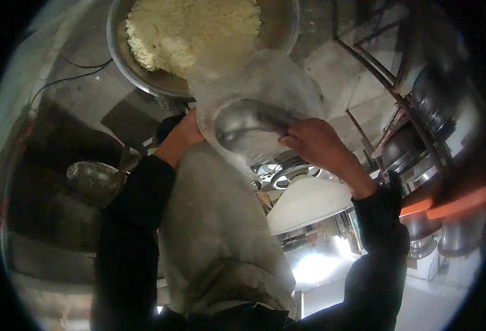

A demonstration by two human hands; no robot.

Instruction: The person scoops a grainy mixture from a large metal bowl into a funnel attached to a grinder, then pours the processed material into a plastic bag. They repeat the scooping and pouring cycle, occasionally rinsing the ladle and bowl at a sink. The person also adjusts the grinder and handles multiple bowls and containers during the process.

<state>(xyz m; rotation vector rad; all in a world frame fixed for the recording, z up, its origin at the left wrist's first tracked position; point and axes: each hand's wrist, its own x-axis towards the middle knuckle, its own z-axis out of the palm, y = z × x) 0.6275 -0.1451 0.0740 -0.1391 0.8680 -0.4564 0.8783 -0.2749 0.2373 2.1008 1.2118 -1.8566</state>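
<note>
The right hand (314, 143) grips the handle of a metal scoop (237, 126) at a translucent plastic bag (292, 74), near the metal basin's (143, 81) near rim; the left hand (189, 132) meets the bag's left edge, fingers hidden, closure impossible to tell

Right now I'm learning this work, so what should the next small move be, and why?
Probably ease the scoop back from the clear bag with the right hand: the scoop overlaps the bag, shows no clear load, and the pale yellow crumbly heap sits in the metal basin.
</note>
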